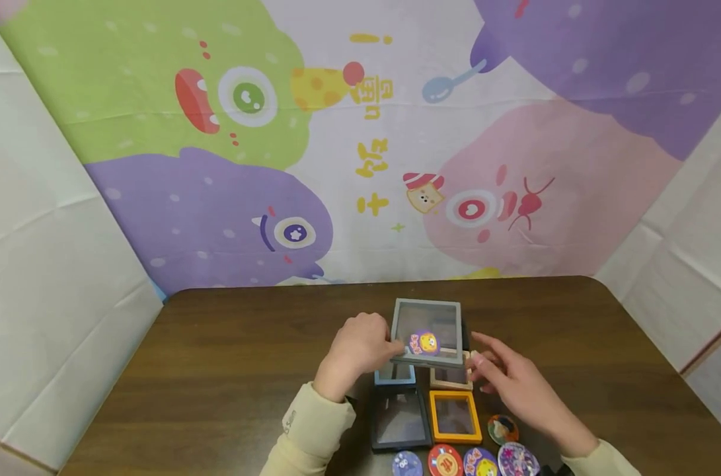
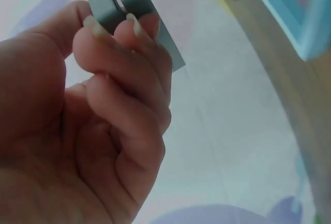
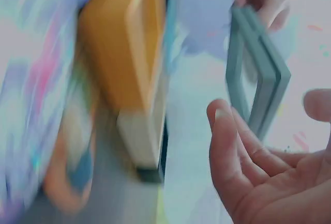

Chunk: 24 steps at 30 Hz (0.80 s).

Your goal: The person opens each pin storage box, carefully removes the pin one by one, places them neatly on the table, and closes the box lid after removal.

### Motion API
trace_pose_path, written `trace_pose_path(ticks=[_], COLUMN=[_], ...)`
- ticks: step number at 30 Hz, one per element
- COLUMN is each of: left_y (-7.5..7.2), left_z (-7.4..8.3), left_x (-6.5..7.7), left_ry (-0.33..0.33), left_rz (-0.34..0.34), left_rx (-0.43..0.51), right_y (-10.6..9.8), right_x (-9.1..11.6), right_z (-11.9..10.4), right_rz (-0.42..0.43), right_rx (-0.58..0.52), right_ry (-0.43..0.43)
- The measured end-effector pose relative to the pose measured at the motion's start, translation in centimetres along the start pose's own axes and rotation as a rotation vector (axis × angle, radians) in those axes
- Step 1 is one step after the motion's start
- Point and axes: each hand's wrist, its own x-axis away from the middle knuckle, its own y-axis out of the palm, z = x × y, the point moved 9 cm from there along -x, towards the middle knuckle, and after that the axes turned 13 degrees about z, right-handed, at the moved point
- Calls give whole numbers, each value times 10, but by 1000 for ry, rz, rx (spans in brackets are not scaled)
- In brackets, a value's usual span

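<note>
My left hand [image 1: 360, 344] grips a grey display frame [image 1: 428, 320] by its left edge, thumb in front, lifted above the other frames. Behind its clear window shows a purple badge with a yellow cartoon [image 1: 425, 342]. The left wrist view has the curled fingers [image 2: 124, 74] pinching the frame's grey rim [image 2: 132, 1], with a thin slit along it. Beside the frame's right side, my right hand [image 1: 521, 383] holds nothing, its fingers loosely bent and thumb apart. In the right wrist view its fingertips are close to the grey frame [image 3: 271, 79]; contact is unclear.
On the brown table [image 1: 235, 370] lie a black frame [image 1: 400, 418], an orange frame [image 1: 455, 416], a beige frame [image 1: 451, 378] and a blue frame [image 1: 394, 375]. Several round badges line the front, including a red one [image 1: 445, 460]. A cartoon cloth [image 1: 384, 251] hangs behind.
</note>
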Motion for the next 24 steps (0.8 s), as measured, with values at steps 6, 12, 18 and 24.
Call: trace_pose_path(ticks=[6, 12, 18, 24], left_y=[0, -11, -19, -2], left_z=[27, 27, 22, 16], left_x=[10, 11, 16, 32], left_ry=[70, 69, 211, 330], left_rz=[-8, 60, 92, -41], left_rx=[-28, 37, 180, 296], right_y=[5, 2, 13, 25], right_x=[7, 7, 12, 22], right_z=[-2, -1, -13, -24], right_rz=[-11, -6, -141, -256], right_rx=[-330, -473, -623, -697], right_ry=[188, 218, 211, 163])
